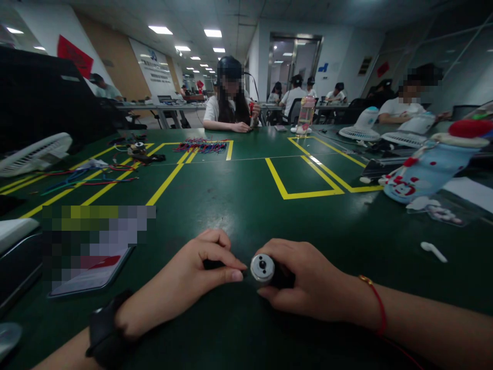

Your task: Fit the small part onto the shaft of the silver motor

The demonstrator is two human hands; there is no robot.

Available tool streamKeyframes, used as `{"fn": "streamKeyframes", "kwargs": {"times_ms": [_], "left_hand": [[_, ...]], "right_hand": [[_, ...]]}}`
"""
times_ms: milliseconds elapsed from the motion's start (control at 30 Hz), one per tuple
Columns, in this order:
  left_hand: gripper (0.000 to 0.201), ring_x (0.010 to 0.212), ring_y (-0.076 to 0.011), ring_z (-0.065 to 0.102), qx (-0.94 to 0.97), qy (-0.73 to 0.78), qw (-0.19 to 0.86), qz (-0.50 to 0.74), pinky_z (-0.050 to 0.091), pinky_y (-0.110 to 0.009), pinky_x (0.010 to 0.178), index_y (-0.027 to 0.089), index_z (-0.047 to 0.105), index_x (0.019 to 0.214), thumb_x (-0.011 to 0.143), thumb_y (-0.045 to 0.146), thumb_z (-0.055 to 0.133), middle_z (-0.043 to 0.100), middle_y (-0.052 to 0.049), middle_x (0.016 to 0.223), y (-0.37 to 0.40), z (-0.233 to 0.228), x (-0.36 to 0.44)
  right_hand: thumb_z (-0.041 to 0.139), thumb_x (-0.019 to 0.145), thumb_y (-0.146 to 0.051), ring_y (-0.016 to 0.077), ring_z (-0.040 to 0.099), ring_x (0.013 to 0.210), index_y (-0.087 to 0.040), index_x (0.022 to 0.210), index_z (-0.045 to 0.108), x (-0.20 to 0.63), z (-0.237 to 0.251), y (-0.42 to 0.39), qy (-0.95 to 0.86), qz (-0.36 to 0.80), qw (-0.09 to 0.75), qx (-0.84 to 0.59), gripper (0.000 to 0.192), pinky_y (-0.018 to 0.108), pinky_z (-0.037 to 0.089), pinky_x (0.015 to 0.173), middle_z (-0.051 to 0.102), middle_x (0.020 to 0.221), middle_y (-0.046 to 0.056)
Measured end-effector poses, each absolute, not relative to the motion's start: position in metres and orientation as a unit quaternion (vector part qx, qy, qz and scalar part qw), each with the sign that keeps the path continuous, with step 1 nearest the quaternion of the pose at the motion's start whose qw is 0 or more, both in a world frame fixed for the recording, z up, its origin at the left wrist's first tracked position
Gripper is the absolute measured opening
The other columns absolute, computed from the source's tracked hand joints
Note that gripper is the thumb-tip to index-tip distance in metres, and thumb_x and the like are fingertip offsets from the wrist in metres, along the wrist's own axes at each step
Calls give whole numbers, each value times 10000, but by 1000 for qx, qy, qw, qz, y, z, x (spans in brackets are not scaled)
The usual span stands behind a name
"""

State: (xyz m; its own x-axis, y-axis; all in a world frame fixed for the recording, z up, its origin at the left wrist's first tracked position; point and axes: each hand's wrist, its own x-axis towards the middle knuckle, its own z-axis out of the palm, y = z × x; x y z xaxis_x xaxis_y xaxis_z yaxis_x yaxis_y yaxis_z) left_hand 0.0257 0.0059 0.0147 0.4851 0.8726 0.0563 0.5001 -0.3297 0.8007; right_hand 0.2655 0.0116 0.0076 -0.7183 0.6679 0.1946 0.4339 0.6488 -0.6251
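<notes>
My right hand (pixel 308 280) is wrapped round a small cylindrical motor (pixel 262 267). Its round silver end face, with a dark centre and small holes, points toward me, and the darker body runs back into the palm. Just left of it, my left hand (pixel 208 267) has thumb and forefinger pinched together near the motor's rim, apart from it by a small gap. A tiny dark bit shows at those fingertips, too small to name. Both hands are low over the green table (pixel 215 205).
To the left lie a partly blurred flat phone-like device (pixel 111 267), loose wires (pixel 92 177) and a white fan (pixel 34 154). A wire bundle (pixel 200 146) lies farther back, before a seated co-worker (pixel 229 103). At right are a blue bottle (pixel 431 164) and a white earbud (pixel 434 252).
</notes>
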Motion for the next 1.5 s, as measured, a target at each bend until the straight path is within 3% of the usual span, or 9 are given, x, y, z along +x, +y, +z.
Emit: {"fn": "streamKeyframes", "kwargs": {"times_ms": [267, 467, 700, 900, 1100, 1267, 1500], "left_hand": [[96, 880, -194, 543, 847, 430, 271, 159, 388, -311, 795, 307, 747, 841, 853, 338, 656, 577, 3, 885, 3, 14, 29], [94, 903, -215, 552, 849, 427, 263, 166, 401, -320, 799, 300, 718, 894, 805, 304, 686, 599, -4, 924, -1, 18, 32], [196, 779, -191, 592, 721, 517, 353, 298, 432, -278, 692, 244, 723, 847, 884, 369, 576, 645, -12, 829, 12, 12, 20], [212, 732, -171, 579, 541, 579, 408, 453, 433, -245, 646, 237, 727, 935, 820, 401, 659, 667, -17, 809, 24, -1, 9], [149, 777, -190, 584, 674, 530, 407, 316, 449, -287, 687, 233, 688, 916, 837, 350, 642, 646, -32, 905, 17, 9, 12], [222, 1051, -251, 528, 825, 426, 322, 187, 385, -388, 939, 286, 694, 967, 750, 304, 737, 598, -26, 1093, 7, 13, 19], [69, 1013, -225, 550, 834, 415, 309, 192, 380, -366, 922, 301, 727, 864, 829, 334, 678, 606, -6, 1043, 4, 11, 27]], "right_hand": [[683, 763, -266, 159, 561, 799, -189, 1053, 602, 266, 7, 13, -884, 279, 201, -316, 311, 265, 414, 677, 634, 958, 22], [682, 764, -247, 168, 571, 823, -194, 1068, 598, 267, 7, 12, -884, 280, 210, -310, 320, 267, 421, 691, 642, 991, 33], [670, 765, -235, 167, 572, 837, -191, 1062, 594, 267, 9, 12, -883, 284, 207, -312, 311, 271, 427, 713, 639, 986, 28], [680, 756, -246, 166, 562, 813, -186, 1054, 595, 268, 10, 11, -883, 282, 202, -316, 316, 265, 425, 680, 634, 978, 32], [676, 747, -232, 164, 561, 791, -188, 1044, 599, 267, 8, 12, -882, 281, 212, -313, 311, 265, 423, 668, 637, 963, 33], [677, 739, -227, 164, 565, 783, -189, 1048, 604, 267, 7, 11, -882, 278, 219, -312, 320, 261, 420, 656, 643, 965, 38], [676, 747, -232, 162, 558, 781, -186, 1040, 604, 267, 7, 11, -882, 276, 216, -314, 305, 260, 417, 655, 639, 957, 37]]}}
